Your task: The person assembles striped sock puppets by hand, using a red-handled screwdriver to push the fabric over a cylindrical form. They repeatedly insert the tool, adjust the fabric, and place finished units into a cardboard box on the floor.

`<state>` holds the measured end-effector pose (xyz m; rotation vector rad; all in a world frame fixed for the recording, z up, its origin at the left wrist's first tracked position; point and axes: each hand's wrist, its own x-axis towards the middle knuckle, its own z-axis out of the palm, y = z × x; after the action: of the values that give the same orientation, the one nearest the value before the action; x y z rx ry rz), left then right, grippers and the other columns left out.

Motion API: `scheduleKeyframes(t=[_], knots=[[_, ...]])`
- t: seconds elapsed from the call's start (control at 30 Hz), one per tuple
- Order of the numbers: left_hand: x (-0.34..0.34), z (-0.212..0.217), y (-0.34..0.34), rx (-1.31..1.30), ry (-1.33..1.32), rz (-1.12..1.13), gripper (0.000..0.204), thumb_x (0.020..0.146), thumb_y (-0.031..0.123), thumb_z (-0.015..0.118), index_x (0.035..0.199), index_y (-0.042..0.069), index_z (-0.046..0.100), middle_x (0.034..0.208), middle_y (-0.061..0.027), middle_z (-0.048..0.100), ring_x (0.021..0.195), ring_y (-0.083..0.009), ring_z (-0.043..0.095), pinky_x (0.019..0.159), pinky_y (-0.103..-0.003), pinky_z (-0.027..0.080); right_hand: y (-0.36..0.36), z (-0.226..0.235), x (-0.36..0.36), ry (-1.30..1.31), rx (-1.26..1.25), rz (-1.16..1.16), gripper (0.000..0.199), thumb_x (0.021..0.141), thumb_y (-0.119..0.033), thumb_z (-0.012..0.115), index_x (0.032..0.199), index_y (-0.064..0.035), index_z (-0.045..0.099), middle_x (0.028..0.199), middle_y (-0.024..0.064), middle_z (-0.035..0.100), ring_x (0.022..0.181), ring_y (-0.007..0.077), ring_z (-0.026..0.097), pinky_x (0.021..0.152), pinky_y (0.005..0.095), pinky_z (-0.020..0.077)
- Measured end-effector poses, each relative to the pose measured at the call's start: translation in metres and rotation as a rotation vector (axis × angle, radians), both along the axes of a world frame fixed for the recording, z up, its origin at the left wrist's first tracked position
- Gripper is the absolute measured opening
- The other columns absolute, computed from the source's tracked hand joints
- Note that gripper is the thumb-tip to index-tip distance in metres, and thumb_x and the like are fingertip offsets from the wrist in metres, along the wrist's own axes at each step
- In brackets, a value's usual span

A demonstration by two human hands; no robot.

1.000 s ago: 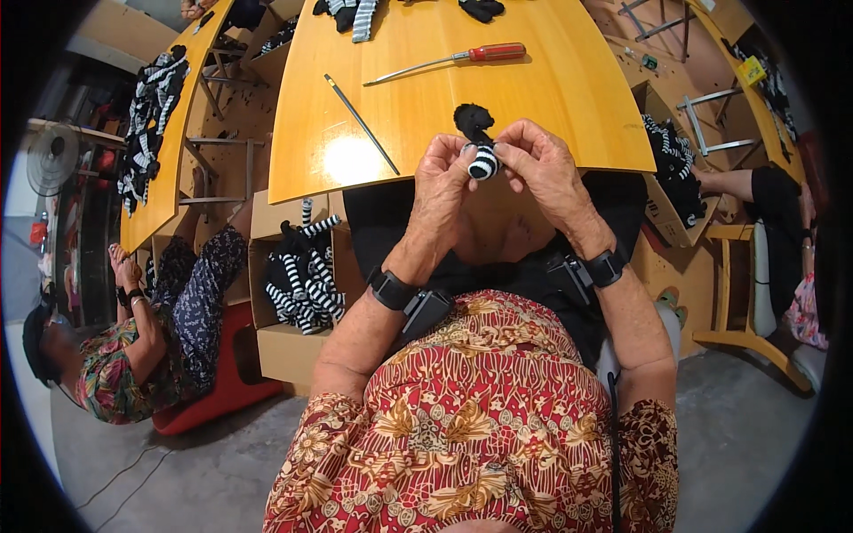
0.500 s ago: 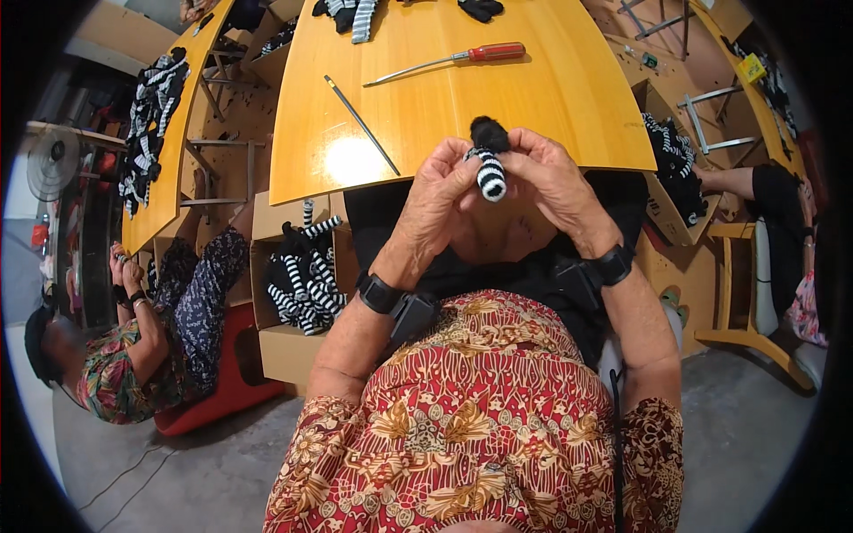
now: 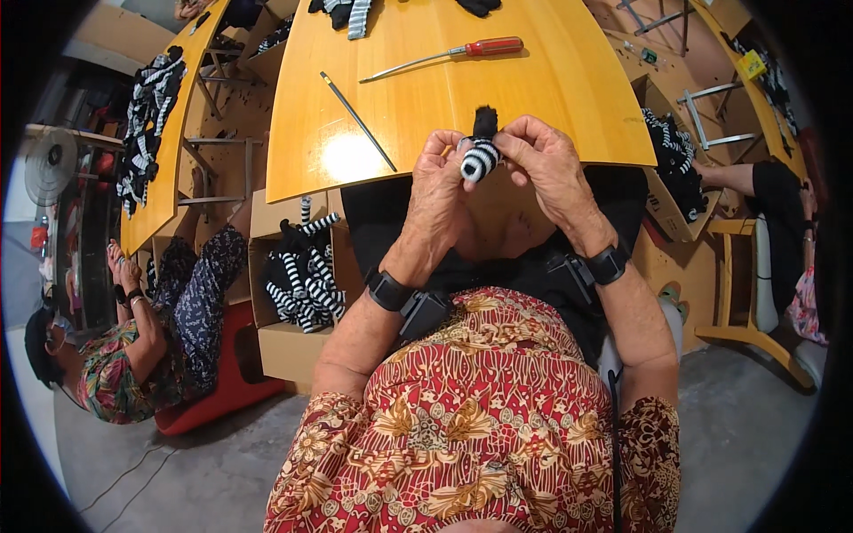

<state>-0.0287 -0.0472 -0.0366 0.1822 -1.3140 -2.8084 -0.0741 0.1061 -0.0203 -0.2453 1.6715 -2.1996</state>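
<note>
The striped knit (image 3: 481, 160) lies between left hand (image 3: 435, 184) and right hand (image 3: 547, 163), each grip narrow and pinching its side, at the table's (image 3: 426, 120) near edge, long axis pointing away, near end leaning left.

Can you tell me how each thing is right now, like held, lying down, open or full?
Black-and-white striped knit piece: held, bunched up.
Left hand: pinching it.
Right hand: pinching it.
Long red-handled screwdriver: lying on the yellow-brown wooden table, untouched.
Thin dark rod: lying slantwise there, untouched.
Brown cardboard box at left: open, piled with striped knit pieces.
Round grey fan: can't tell if spinning.
</note>
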Motion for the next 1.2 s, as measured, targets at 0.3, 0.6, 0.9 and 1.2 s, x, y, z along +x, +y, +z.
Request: scheduleKeyframes(t=[0.3, 0.6, 0.9, 1.2], knots=[[0.006, 0.007, 0.001, 0.217, 0.019, -0.315, 0.016, 0.094, 0.013, 0.063, 0.105, 0.009, 0.053, 0.087, -0.0001, 0.06, 0.051, -0.0029, 0.041, 0.048, -0.016, 0.036, -0.002, -0.008, -0.003, -0.128, -0.19, -0.005, 0.012, 0.093, -0.016, 0.063, 0.092, -0.0042, 0.063, 0.08, -0.0012, 0.061, 0.066, 0.0041, 0.053, 0.057, 0.0166, 0.0425], [0.003, 0.008, -0.011, -0.171, 0.01, -0.109, 0.009, 0.093, 0.011, 0.063, 0.098, 0.01, 0.056, 0.086, 0.0037, 0.059, 0.072, -0.0043, 0.054, 0.06, -0.017, 0.043, 0.013, -0.004, -0.001, 0.032, 0.01, 0.274, 0.017, 0.088, -0.017, 0.068, 0.096, -0.0023, 0.063, 0.089, -0.001, 0.06, 0.082, 0.0054, 0.053, 0.069, 0.0208, 0.0442], [0.001, 0.003, -0.005, -0.364, -0.044, -0.002, 0.013, 0.09, 0.01, 0.064, 0.1, 0.011, 0.056, 0.089, 0.0017, 0.062, 0.075, -0.0049, 0.057, 0.059, -0.017, 0.042, 0.0, 0.008, 0.006, 0.275, 0.139, -0.056, 0.008, 0.088, -0.008, 0.065, 0.089, -0.0005, 0.062, 0.078, -0.0008, 0.062, 0.076, 0.0062, 0.057, 0.071, 0.0222, 0.0489], [0.008, 0.018, -0.005, -0.305, -0.078, 0.028, 0.015, 0.091, 0.006, 0.061, 0.103, 0.011, 0.053, 0.089, 0.0011, 0.061, 0.075, -0.0048, 0.056, 0.057, -0.017, 0.041, 0.003, 0.006, 0.01, 0.372, 0.19, -0.033, 0.006, 0.089, -0.007, 0.065, 0.09, -0.0014, 0.063, 0.08, 0.0004, 0.064, 0.077, 0.0071, 0.059, 0.068, 0.0239, 0.0489]])
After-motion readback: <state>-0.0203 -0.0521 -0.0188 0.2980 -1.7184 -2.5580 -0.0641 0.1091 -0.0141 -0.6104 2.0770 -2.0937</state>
